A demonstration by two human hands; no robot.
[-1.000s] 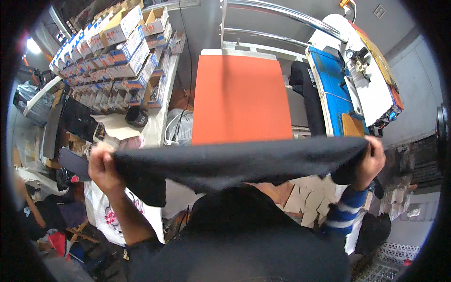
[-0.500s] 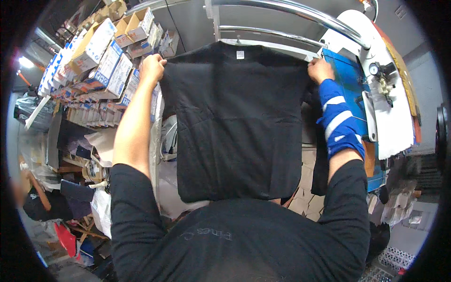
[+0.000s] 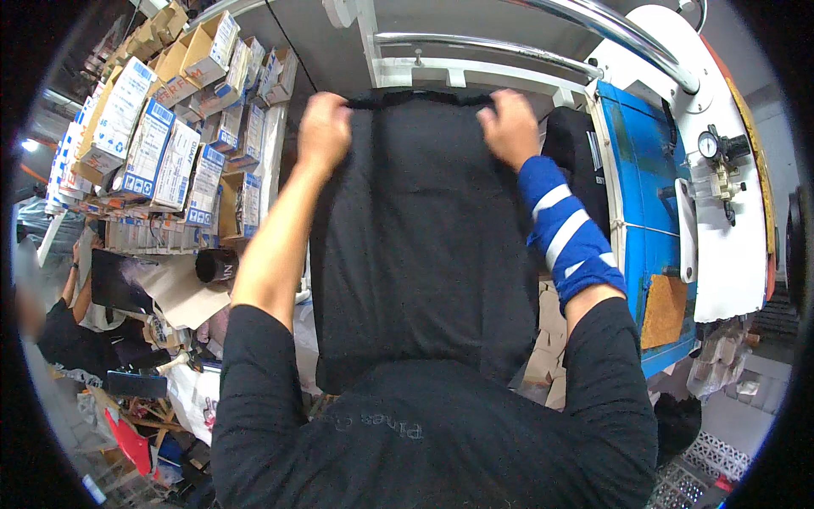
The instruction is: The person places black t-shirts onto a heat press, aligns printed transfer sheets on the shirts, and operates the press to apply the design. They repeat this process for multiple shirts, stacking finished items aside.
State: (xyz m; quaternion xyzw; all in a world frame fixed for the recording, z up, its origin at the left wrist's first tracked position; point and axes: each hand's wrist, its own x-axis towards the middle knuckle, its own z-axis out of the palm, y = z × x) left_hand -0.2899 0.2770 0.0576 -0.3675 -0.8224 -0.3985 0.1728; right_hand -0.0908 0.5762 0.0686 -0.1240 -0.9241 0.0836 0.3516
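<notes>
A black T-shirt [image 3: 424, 229] is spread out in front of me, its lower part reaching to my body. At its far left corner my left hand [image 3: 326, 131] is closed on the cloth. My right hand [image 3: 511, 131] grips the far right corner, thumb toward the middle. Between the hands the far edge of the shirt is bunched and dark, and the neck label does not show. A blue wrap with white stripes [image 3: 566, 233] covers my right forearm. Whatever lies under the shirt is hidden.
White-framed machinery with a chrome rail [image 3: 487, 49] stands beyond the shirt. On the right are a blue panel [image 3: 644, 182], a pressure gauge [image 3: 709, 144] and another dark garment [image 3: 577, 153]. Stacked cardboard boxes [image 3: 153, 144] fill the left. A person [image 3: 64, 331] works at the far left.
Both hands have moved inward, closer together. The shirt's shoulders are drawn in and its far edge is bunched, so the neck opening and label no longer show.
</notes>
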